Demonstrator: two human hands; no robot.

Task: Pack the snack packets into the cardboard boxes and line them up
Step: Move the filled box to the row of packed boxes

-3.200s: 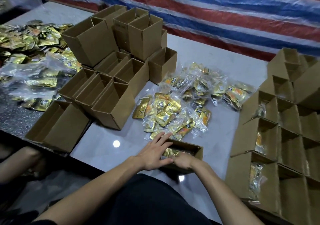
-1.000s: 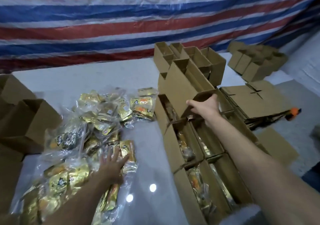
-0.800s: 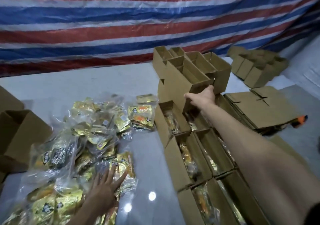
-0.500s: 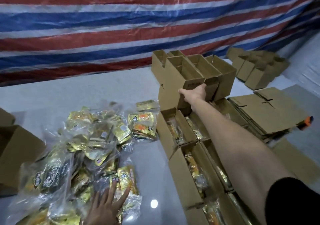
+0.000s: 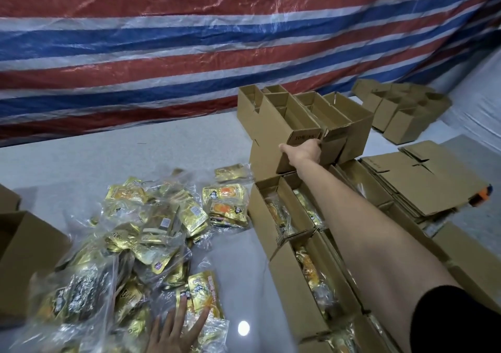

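As the right hand (image 5: 303, 150) grips the near end of the box (image 5: 287, 119), thumb along the end wall and fingers curled round its corner, the job is to seat it in the upper row (image 5: 349, 111). Push it straight back until its end is flush with its neighbours, keep it level, and let go only once it rests firmly on the filled boxes (image 5: 279, 217) below. The left hand (image 5: 176, 331) lies flat, fingers spread, on the snack packets (image 5: 162, 225). A second ago the box was tipped steeply and held lower. Now it sits almost level beside the row, and the left hand has stayed on the packets.
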